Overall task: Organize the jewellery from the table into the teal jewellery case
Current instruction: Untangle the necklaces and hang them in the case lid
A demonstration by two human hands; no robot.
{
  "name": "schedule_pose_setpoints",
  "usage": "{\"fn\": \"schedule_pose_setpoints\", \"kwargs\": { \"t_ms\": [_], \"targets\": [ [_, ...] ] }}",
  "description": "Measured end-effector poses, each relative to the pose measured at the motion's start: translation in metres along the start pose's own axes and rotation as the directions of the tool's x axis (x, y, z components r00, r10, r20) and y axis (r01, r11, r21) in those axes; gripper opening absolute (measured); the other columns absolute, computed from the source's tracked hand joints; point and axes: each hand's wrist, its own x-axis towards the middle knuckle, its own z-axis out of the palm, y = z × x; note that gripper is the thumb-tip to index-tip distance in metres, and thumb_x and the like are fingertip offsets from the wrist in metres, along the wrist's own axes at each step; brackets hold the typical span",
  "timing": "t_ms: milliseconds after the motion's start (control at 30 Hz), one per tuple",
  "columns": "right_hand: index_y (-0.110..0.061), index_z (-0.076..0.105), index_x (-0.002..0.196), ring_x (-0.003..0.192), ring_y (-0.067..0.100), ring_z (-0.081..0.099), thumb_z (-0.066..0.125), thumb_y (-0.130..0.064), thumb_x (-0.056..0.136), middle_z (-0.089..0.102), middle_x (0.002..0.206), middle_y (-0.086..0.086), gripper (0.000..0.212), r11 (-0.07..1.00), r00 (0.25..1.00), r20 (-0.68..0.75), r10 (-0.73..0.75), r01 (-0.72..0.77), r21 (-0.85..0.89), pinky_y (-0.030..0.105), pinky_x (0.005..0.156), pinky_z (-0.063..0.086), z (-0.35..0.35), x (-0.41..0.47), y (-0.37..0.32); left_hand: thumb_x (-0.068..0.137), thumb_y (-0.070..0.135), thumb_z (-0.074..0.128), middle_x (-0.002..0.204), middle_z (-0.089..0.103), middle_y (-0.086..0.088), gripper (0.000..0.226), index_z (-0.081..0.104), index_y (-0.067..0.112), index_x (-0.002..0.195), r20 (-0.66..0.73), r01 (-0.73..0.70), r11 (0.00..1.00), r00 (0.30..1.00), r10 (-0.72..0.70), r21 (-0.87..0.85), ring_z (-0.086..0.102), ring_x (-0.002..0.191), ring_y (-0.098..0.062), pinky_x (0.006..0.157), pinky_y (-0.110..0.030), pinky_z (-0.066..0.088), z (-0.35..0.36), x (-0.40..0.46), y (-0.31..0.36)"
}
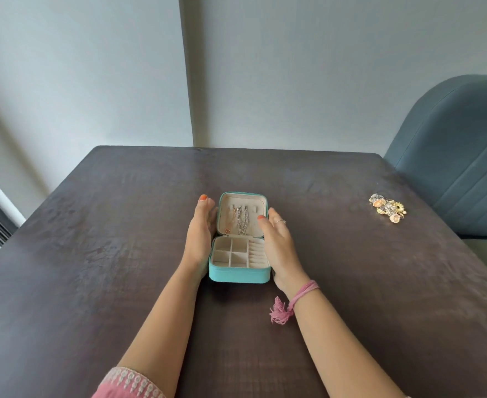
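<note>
The teal jewellery case (239, 275) sits open on the dark table (93, 254), directly between the two hands. The left hand (199, 234) lies flat along the case's left side, fingers straight and spread loose, gripping nothing. The right hand (276, 239) flanks the right side, equally open, its fingertips reaching over the raised lid (242, 201), perhaps touching it. Thin chains (242, 222) hang inside that lid. The loose jewellery pile (388, 208) lies well apart, far beyond the right hand
</note>
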Motion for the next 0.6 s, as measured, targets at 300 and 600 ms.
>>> {"fn": "schedule_pose_setpoints", "kwargs": {
  "t_ms": [300, 600],
  "targets": [
    [-0.017, 0.025, 0.149, 0.128, 0.009, 0.044, 0.043, -0.025, 0.101, 0.034, 0.151, -0.004, 0.052, 0.993, 0.997, 0.08, -0.003, -0.007, 0.114, 0.025, 0.102, 0.041, 0.02, -0.009, 0.004, 0.1, 0.048, 0.025, 0.106, 0.067, 0.009, 0.046, 0.058, 0.019, 0.115, 0.053, 0.023, 1.0, 0.998, -0.022, -0.018, 0.064, 0.098, -0.006, 0.089, -0.026, 0.051, -0.013, -0.024, 0.012],
    [-0.019, 0.034, 0.144, 0.13, 0.012, 0.042, 0.05, -0.03, 0.097, 0.037, 0.145, -0.003, 0.051, 0.992, 0.991, 0.134, 0.01, -0.027, 0.122, 0.032, 0.109, 0.037, 0.016, -0.004, 0.007, 0.102, 0.041, 0.029, 0.073, 0.054, 0.012, 0.033, 0.041, 0.026, 0.075, 0.028, -0.002, 1.0, 1.0, 0.002, 0.019, 0.055, 0.069, -0.002, 0.054, -0.01, 0.049, -0.015, -0.018, 0.013]
  ]
}}
